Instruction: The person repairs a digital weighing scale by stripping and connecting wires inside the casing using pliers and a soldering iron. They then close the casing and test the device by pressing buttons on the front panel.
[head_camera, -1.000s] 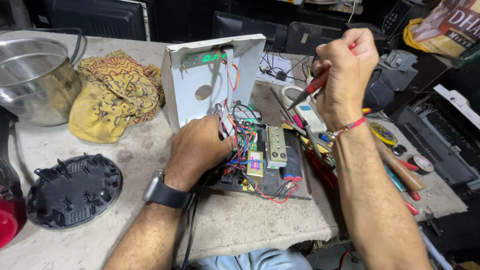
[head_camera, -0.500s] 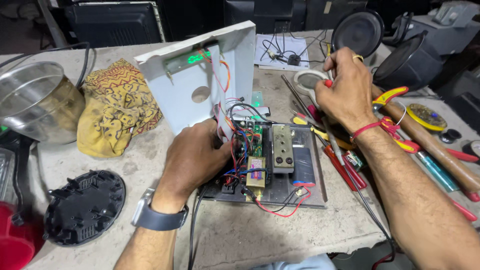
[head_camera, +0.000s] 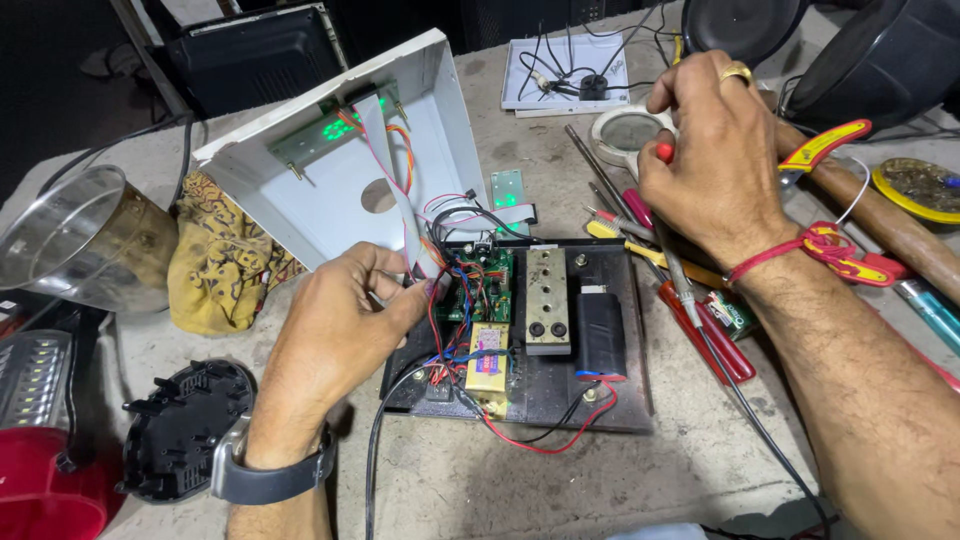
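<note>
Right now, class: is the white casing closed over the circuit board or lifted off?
Lifted off: white casing stands tilted behind the exposed circuit board.

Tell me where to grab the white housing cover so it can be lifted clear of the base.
Probably best to grip the white housing cover by its bare upper rim, coming from the far left side. It stands tilted open there, while its near edge is tied to the circuit board by a ribbon and thin wires, and the left hand crowds that side.

Bright, even light falls from above; soft shadows pool under both forearms, the far background stays dark, edges slightly stretched.
</note>
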